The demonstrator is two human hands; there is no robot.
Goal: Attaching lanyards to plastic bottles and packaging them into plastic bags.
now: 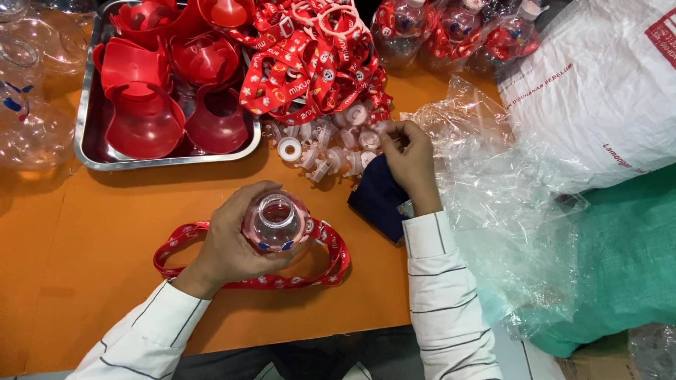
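My left hand (232,243) grips a small clear plastic bottle (276,219) with an open neck, standing upright on the orange table (84,232). A red patterned strap (262,281) is looped around the bottle and lies on the table. My right hand (410,163) reaches into a pile of small white and pink caps (331,144), with its fingertips pinched at one of them. A dark blue cloth (377,197) lies under that wrist.
A metal tray (88,119) at the back left holds red plastic cup-shaped parts (144,119). A heap of red straps (310,63) lies beside it. Clear bottles (28,105) stand far left, finished bottles (458,28) at the back. Crumpled clear plastic (500,190), a white sack (598,91) and green netting (627,260) fill the right.
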